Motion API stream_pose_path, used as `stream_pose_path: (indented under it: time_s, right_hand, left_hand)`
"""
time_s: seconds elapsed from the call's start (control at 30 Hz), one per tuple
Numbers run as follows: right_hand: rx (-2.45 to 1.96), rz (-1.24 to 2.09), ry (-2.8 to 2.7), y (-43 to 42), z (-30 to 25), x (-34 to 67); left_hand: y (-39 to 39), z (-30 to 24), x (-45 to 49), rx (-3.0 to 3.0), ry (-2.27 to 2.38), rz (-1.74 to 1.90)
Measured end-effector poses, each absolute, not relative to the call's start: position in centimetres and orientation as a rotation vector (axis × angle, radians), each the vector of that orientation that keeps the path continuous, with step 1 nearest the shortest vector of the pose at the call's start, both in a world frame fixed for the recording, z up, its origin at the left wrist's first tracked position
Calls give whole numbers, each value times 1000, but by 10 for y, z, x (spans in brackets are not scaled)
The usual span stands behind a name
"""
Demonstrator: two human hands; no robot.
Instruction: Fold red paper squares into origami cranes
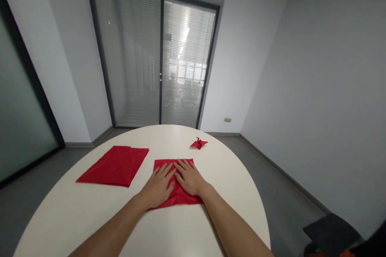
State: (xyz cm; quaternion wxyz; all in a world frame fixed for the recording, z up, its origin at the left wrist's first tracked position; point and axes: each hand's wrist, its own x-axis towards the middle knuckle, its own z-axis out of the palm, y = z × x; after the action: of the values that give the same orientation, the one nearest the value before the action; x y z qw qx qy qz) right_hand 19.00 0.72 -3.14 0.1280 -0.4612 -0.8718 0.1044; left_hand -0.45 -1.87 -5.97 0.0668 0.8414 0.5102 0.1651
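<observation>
A red paper sheet (163, 164) lies on the white round table (90, 213) straight in front of me. My left hand (159, 186) lies flat on it with the fingers stretched out. My right hand (188, 176) lies flat beside it, fingers spread, their tips touching those of the left hand. Both hands press on the sheet and hold nothing. A small folded red paper crane (199, 143) stands past the sheet, toward the table's far edge.
A stack of red paper sheets (114, 165) lies on the table to the left. A glass door with blinds (157, 60) stands behind the table. A dark chair (331, 233) sits at the lower right, on the grey floor.
</observation>
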Motion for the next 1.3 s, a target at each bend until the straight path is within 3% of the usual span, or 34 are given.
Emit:
stream_pose_path:
  time_s: [0.27, 0.43, 0.57, 0.77, 0.97, 1.3]
  right_hand:
    - [-1434, 282, -2487, 14, -37, 192]
    - [-1407, 251, -2476, 14, -33, 192]
    - [-1295, 239, -2522, 9, -19, 196]
    - [-1172, 615, -2676, -8, -8, 197]
    - [-1234, 619, -2632, -8, -11, 195]
    - [-1187, 724, -2669, -9, -2, 212]
  left_hand:
    - [-8, -46, -28, 2451, 1846, 460]
    - [-15, -46, -23, 2593, 1498, 538]
    - [-13, -48, -22, 2505, 1554, 403]
    - [-14, -35, -29, 2460, 1621, 438]
    - [-38, -13, -45, 2369, 1360, 354]
    - [-41, -8, -47, 2360, 1422, 359]
